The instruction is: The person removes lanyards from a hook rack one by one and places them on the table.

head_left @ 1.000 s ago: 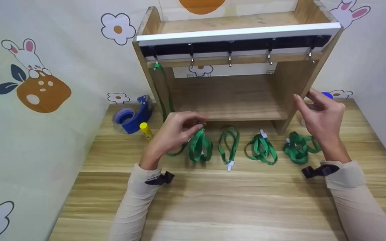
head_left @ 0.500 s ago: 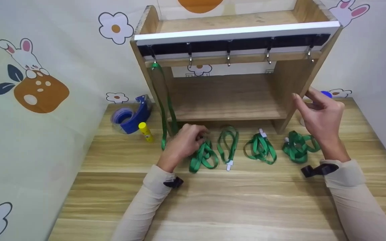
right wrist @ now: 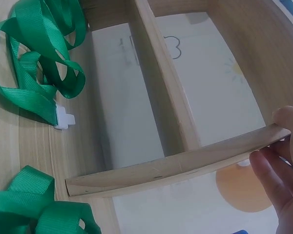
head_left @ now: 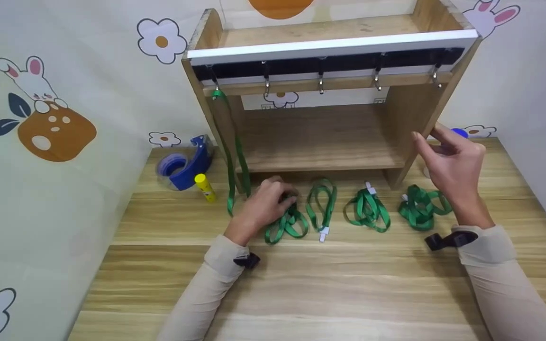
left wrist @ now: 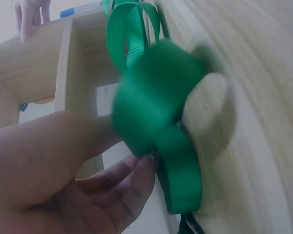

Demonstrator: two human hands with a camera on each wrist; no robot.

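My left hand (head_left: 268,201) is low over the table, its fingers at a bunched green lanyard (head_left: 286,229). In the left wrist view, thumb and fingertips pinch the green ribbon (left wrist: 151,97), and part of the thumb is hidden behind it. My right hand (head_left: 458,163) grips the front edge of the right side panel of a wooden shelf unit (head_left: 320,142), thumb inside and fingers outside. Another green lanyard (head_left: 231,199) hangs from the leftmost hook (head_left: 216,85). Further right lie a looped lanyard (head_left: 332,203) with a white clip, a coiled lanyard (head_left: 371,208) and a tangled lanyard (head_left: 417,213).
Several metal hooks line the black strip (head_left: 349,63) under the shelf's white edge. A blue tape dispenser (head_left: 190,168) and a yellow glue stick (head_left: 205,187) stand left of the unit. A blue-capped item (head_left: 461,133) is partly hidden behind my right hand.
My left hand has come down from beside the lower shelf edge to the table, bringing the lanyard with it. The right hand stays on the side panel.
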